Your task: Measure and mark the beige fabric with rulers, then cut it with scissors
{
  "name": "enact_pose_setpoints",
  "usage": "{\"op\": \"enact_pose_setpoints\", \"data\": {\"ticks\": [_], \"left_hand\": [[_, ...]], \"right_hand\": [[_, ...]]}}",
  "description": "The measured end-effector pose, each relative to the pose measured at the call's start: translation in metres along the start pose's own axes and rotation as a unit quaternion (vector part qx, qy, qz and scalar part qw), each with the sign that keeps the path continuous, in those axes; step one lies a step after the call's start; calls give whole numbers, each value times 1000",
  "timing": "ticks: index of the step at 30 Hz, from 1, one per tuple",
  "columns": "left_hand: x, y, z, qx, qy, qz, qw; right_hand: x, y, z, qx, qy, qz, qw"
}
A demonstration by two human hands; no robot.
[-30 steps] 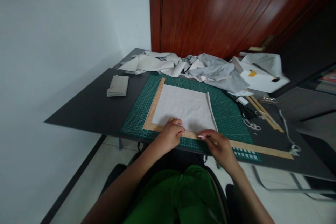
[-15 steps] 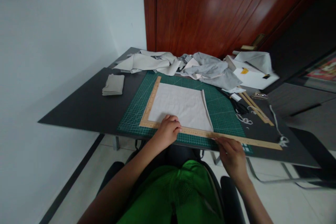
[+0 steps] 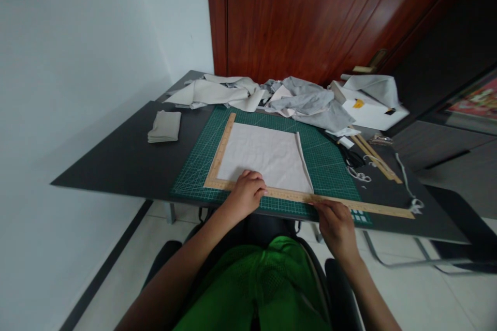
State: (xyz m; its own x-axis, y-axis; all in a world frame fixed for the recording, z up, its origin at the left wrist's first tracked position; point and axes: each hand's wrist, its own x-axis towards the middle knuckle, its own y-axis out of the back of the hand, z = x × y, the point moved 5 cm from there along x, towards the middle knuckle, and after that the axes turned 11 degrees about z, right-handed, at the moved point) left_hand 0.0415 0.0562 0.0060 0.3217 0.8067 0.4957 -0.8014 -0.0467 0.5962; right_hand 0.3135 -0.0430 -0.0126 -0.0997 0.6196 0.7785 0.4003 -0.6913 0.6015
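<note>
Head view: a person in a green top (image 3: 248, 284) faces a dark table (image 3: 120, 160) bearing a green cutting mat (image 3: 330, 158). On the mat lies a white cloth (image 3: 264, 158), spread flat and roughly square, with a narrow strip, apparently folded, along its right edge. An L-shaped wooden ruler (image 3: 287, 194) frames it on two sides: the short arm follows the cloth's left edge, the long arm its near edge, and the corner sits at the near left. The long arm extends past the cloth and beyond the mat, ending near a knotted pale cord (image 3: 415, 204). The left hand (image 3: 247, 192), its fingers curled, rests on the long arm at the cloth's near edge; whether anything is enclosed in it cannot be told. The right hand (image 3: 337, 223) has its fingers drawn together at the near side of the same arm, close to the cloth's near right corner; whether they pinch a small object cannot be told either. Left of the mat lies a folded cloth stack (image 3: 164, 126). Behind the mat lie heaped cream fabric (image 3: 221, 93) and, to its right, crumpled grey fabric (image 3: 312, 103), beside a white box (image 3: 370, 114) with grey material on top. Right of the mat lie two wooden strips (image 3: 375, 158), near black-handled scissors (image 3: 352, 158) and loose white string (image 3: 357, 175).
</note>
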Motion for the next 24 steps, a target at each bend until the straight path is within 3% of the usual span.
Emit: {"op": "enact_pose_setpoints", "data": {"ticks": [14,24], "left_hand": [[0,-1,-2,3,-10,-5,1000],[2,2,3,1,-3,-15,1000]], "right_hand": [[4,-16,-18,42,19,-13,999],[14,-33,-50,43,79,-61,994]]}}
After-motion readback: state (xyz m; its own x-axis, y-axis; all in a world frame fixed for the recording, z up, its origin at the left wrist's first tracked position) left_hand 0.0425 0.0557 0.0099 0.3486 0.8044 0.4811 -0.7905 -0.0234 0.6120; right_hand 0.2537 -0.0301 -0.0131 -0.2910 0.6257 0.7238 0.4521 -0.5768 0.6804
